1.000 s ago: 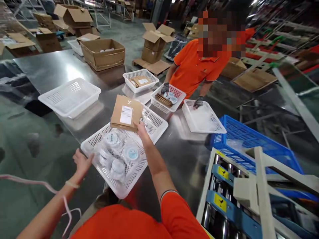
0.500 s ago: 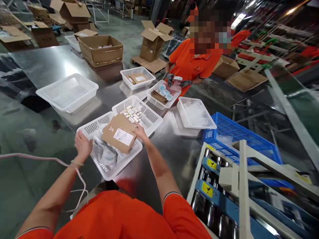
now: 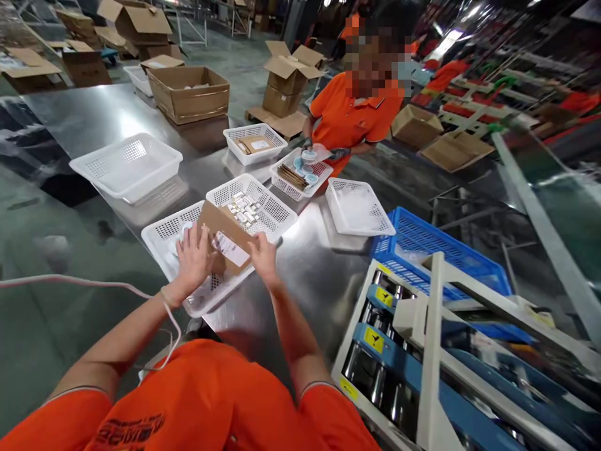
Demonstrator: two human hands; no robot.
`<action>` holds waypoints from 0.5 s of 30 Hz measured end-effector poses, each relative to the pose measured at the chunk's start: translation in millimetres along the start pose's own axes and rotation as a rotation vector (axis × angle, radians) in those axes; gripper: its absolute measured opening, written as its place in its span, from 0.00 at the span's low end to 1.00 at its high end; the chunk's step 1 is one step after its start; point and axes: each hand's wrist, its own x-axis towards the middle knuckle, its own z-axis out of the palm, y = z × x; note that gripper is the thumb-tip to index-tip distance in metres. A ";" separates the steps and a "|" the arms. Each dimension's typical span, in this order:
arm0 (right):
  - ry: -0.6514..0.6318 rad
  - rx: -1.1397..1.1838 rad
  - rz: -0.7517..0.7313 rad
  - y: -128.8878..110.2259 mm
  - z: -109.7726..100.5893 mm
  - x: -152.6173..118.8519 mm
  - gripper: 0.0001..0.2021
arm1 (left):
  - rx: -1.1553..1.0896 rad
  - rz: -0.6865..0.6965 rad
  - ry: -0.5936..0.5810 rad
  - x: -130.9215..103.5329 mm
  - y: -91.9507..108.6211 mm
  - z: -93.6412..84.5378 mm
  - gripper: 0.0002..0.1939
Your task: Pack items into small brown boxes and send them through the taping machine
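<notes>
My right hand (image 3: 263, 254) pinches the right edge of a flat brown cardboard mailer (image 3: 213, 220) with a white printed label. The mailer is tilted up over the near white basket (image 3: 154, 235). My left hand (image 3: 195, 255) is at the mailer's left side with fingers spread; whether it touches the board is hard to tell. White and clear-wrapped items in the near basket are mostly hidden by the mailer and my left hand. Just behind, another white basket (image 3: 282, 216) holds many small white-labelled pieces (image 3: 244, 210).
A co-worker in orange (image 3: 354, 116) handles lidded tubs over a basket (image 3: 286, 191) across the steel table (image 3: 263, 307). Other white baskets (image 3: 126, 166) and an open carton (image 3: 188, 103) stand around. A roller conveyor (image 3: 375, 351) and blue crate (image 3: 451, 250) are right. A cord (image 3: 94, 282) runs to my left wrist.
My left hand has moved right from the basket's rim to the mailer. The mailer has been tilted up, with my right hand on its edge. The co-worker has lowered a tub.
</notes>
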 end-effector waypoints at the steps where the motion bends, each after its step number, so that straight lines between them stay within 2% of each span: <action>1: 0.057 0.033 -0.063 11.7 -28.0 -19.0 0.07 | 0.045 0.131 0.058 1.2 8.0 -12.0 0.44; 2: 0.123 0.056 -0.135 25.7 -56.6 -40.6 0.08 | 0.070 0.271 0.075 3.7 17.3 -21.8 0.43; 4: 0.230 0.066 -0.242 56.9 -107.8 -87.2 0.12 | 0.083 0.556 -0.011 10.0 39.3 -30.1 0.35; 6: 0.275 0.066 -0.267 87.9 -140.2 -131.5 0.14 | 0.046 0.799 -0.198 13.5 63.8 -19.7 0.23; 7: 0.275 0.065 -0.240 102.1 -147.1 -150.5 0.14 | 0.003 0.885 -0.311 12.6 75.9 -7.9 0.19; 9: 0.239 0.047 -0.125 126.0 -143.2 -180.3 0.15 | -0.093 0.948 -0.537 4.7 96.4 24.4 0.14; 11: 0.146 -0.035 0.016 143.0 -122.8 -198.8 0.16 | -0.140 0.861 -0.692 -8.0 108.6 59.3 0.10; 13: 0.050 -0.126 0.117 153.9 -97.7 -208.1 0.15 | -0.148 0.729 -0.781 -18.7 111.0 87.6 0.09; 15: 0.013 -0.178 0.161 160.9 -77.4 -211.2 0.12 | -0.209 0.606 -0.744 -21.1 107.5 105.1 0.09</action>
